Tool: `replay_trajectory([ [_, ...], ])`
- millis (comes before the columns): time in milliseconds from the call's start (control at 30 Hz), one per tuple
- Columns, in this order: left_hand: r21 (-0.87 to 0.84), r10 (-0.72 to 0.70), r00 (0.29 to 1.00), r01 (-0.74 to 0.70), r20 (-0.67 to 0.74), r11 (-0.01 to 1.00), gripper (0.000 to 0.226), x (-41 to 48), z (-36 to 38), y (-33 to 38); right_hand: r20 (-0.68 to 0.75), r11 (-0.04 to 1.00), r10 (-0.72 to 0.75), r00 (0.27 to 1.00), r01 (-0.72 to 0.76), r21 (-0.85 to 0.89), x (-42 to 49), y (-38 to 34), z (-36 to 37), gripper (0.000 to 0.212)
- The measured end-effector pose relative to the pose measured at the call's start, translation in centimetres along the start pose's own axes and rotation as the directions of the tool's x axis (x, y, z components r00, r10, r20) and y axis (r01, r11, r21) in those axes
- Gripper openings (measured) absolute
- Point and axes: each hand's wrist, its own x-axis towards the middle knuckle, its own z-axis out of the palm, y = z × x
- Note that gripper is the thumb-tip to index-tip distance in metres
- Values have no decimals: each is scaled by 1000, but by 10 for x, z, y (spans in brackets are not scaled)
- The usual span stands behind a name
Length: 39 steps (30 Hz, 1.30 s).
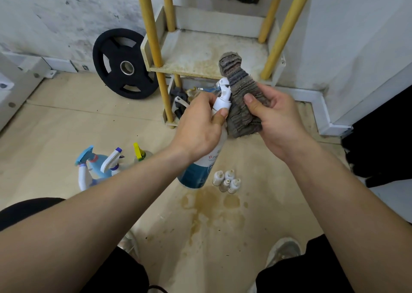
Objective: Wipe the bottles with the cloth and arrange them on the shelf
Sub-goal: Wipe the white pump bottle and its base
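The left hand grips the neck of the white-and-teal spray bottle. The right hand clamps the grey cloth against the nozzle side. Beyond both stands the stained shelf, bare.

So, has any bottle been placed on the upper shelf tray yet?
No, the upper shelf tray holds no bottles; one spray bottle is in the left hand, the others stand on the floor.
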Motion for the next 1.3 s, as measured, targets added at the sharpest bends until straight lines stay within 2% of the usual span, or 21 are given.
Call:
replay_trajectory([
  [167, -108, 23, 1000, -22, 9, 994, 25, 1, 0, -3, -52, 996, 78, 996, -75, 57, 0, -2, -2, 22],
  [333, -170, 8, 1000, -4, 26, 986, 25, 1, -1, -6, -233, 992, -1, 973, -28, -123, 4, -10, -7, 27],
  [400, -172, 37, 999, -31, 36, 985, 23, 0, -2, -4, -286, 990, -21, 958, -20, -139, 6, -13, -10, 29],
  [467, -165, 66, 997, -59, 40, 985, 21, 0, -3, -2, -247, 999, -30, 969, 19, -46, 7, -17, -11, 27],
  [533, -148, 93, 995, -86, 41, 985, 21, 1, -4, 0, -140, 999, -45, 989, 47, 10, 5, -21, -8, 26],
  [567, -138, 113, 993, -106, 46, 985, 21, 0, -4, 0, -77, 997, -68, 995, 66, -37, 3, -22, -6, 26],
  [633, -120, 150, 987, -143, 51, 982, 22, 0, -3, 2, 32, 962, -126, 991, 130, -238, 1, -21, -3, 27],
  [700, -112, 136, 989, -130, 51, 985, 24, 0, -2, 2, 48, 927, -125, 991, 134, -351, 1, -18, -3, 33],
  [767, -125, 81, 995, -73, 63, 989, 25, 2, -1, 0, -16, 967, -51, 999, 46, -250, 2, -17, -1, 27],
  [833, -178, 28, 997, -16, 66, 984, 24, 2, -2, -2, -94, 998, 35, 995, -41, -57, 2, -16, 1, 23],
  [933, -364, -55, 997, 74, 63, 928, 28, 5, -11, -2, -245, 985, 121, 962, -86, 149, 7, -14, -3, 29],
  [1000, -498, -99, 993, 119, 65, 859, 33, 9, -19, -1, -254, 954, 201, 946, -130, 270, 8, -12, -6, 33],
  [1100, -640, -155, 985, 170, 81, 749, 32, 16, -30, 2, -211, 932, 257, 943, -184, 311, 4, -8, -4, 33],
  [1200, -705, -192, 978, 192, 80, 683, 25, 22, -37, 2, -164, 992, 66, 984, -48, 113, -4, -6, 2, 21],
  [1233, -723, -203, 976, 199, 83, 661, 25, 23, -38, 1, -111, 1000, -5, 994, 7, 16, -7, -6, 6, 27],
  [1300, -753, -237, 967, 225, 95, 618, 27, 23, -38, 2, 56, 989, -52, 997, 59, -134, -17, -4, 17, 45],
])
